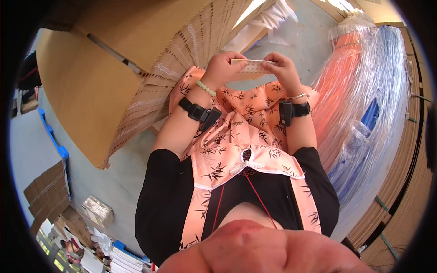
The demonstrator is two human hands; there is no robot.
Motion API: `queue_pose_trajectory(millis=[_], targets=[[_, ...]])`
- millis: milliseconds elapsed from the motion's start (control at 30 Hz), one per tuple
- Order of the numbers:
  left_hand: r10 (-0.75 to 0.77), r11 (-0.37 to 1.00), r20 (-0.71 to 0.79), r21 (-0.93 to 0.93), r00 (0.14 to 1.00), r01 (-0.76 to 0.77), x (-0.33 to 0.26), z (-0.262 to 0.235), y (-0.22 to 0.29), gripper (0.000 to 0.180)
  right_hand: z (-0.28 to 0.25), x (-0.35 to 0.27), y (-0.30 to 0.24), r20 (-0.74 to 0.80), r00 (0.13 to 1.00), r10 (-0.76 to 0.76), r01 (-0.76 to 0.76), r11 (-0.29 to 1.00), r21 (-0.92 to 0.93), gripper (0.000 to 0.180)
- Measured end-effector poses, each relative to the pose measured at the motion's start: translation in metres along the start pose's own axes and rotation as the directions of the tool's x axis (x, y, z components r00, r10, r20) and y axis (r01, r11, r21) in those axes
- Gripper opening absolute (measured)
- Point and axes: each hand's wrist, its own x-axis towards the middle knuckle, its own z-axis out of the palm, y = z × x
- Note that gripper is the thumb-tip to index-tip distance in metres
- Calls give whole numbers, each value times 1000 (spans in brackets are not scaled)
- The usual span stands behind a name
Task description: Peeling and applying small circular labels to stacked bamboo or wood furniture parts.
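A small, flat, pale piece with rows of dots and a white upper edge [256, 68] is stretched between my hands above my lap. Its exact kind I cannot make out. My left hand [224, 68] is closed on one end, thumb along the dotted face. At the other end, my right hand [285, 72] pinches it between thumb and fingers. Just left of my left hand stands a tall stack of tan cardboard sheets [159, 86], their slotted edges facing me. A black-and-white pen-like stick [111, 52] lies on its top sheet.
Clear-wrapped bundles of orange strips [334, 82] and bluish strips [387, 59] stand on the right, beside flat cardboard stacks [391, 191]. White sheets [273, 22] lie ahead. To the left are a blue-edged pallet [57, 141] and a small wrapped bundle [97, 211] on the floor.
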Motion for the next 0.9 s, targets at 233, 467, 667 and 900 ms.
queue_pose_trajectory(millis=[233, 467, 667, 900], targets=[[-101, 989, -3, -111, 995, 100, -13, 1, -12, 16, 10, -8, 7, 31, 999, 42, -41, 998, -52, 15], [-77, 990, -4, 120, 997, 77, -15, 3, -2, 16, 28, -1, 1, 96, 873, -479, 441, 688, -577, 12], [-126, 989, 47, 90, 991, 122, -11, 4, -11, 16, 30, 4, 11, 146, 813, -564, 529, 609, -590, 8], [-265, 930, 101, -235, 959, 282, -16, 6, -12, 19, 31, 1, 11, 161, 821, -547, 533, 636, -558, 7]])
